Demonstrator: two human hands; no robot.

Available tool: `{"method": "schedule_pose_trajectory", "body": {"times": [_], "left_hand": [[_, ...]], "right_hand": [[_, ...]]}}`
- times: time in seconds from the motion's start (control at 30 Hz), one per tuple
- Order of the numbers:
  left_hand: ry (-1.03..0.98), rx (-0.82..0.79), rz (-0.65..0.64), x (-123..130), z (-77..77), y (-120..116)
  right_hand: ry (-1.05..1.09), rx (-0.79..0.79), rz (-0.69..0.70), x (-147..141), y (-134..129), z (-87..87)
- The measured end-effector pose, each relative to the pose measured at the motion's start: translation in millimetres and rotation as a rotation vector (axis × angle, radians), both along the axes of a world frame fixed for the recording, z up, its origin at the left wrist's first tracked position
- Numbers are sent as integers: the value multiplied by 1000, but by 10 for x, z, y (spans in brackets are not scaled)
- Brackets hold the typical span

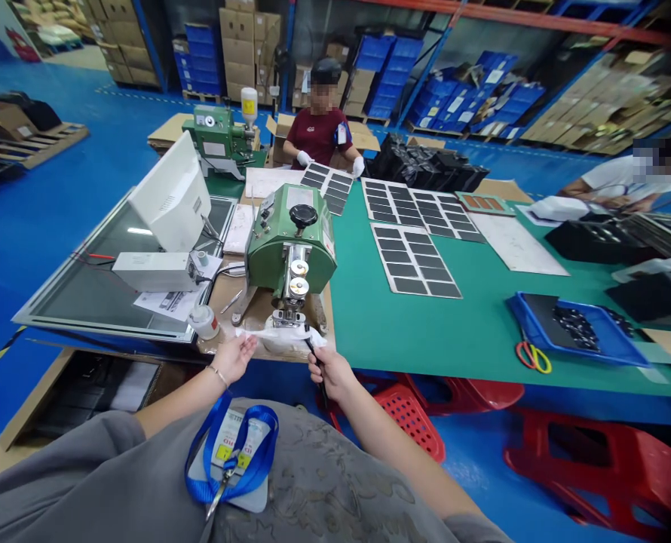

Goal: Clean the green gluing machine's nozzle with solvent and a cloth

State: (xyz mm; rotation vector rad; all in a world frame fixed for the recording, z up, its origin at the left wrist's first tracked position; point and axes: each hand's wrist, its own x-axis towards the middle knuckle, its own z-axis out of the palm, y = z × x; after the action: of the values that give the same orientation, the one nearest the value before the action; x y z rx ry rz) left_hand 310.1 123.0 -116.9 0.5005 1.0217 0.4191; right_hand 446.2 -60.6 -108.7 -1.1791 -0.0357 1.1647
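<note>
A thin white cloth (282, 332) stretches across the front of a green benchtop machine (279, 226), just below its metal rollers (298, 277). At its left end, my left hand (232, 360) pinches the cloth between thumb and fingers. My right hand (334, 371) is closed around a slim black-handled tool (311, 345), whose tip reaches the right end of the cloth; its exact kind is not clear. Left of the machine's base stands a small white tub (203, 322). A thin metal tool (231, 302) lies beside the tub on the brown board.
A monitor (171, 196) and a grey box (154, 271) stand left. Black-labelled sheets (415, 260), scissors (533, 357) and a blue tray (576, 332) lie right on the green table. A gloved co-worker (324, 124) handles a sheet opposite; another person (623, 181) is far right. Red stools (595, 467) stand below.
</note>
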Motion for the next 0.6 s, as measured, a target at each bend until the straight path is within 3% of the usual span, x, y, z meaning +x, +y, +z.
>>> {"method": "schedule_pose_trajectory", "body": {"times": [0.13,0.23,0.37,0.6], "left_hand": [[-9,115,-164,-299,9,-252],[-30,211,-283,-393,49,-315],[-46,349,-394,-391,159,-246],[80,616,-409,-503,266,-70]], "right_hand": [[2,-40,75,28,-283,-81],[-21,-105,114,147,-491,-167],[-124,-242,143,375,-672,-328],[-422,-448,268,655,-721,-600]]}}
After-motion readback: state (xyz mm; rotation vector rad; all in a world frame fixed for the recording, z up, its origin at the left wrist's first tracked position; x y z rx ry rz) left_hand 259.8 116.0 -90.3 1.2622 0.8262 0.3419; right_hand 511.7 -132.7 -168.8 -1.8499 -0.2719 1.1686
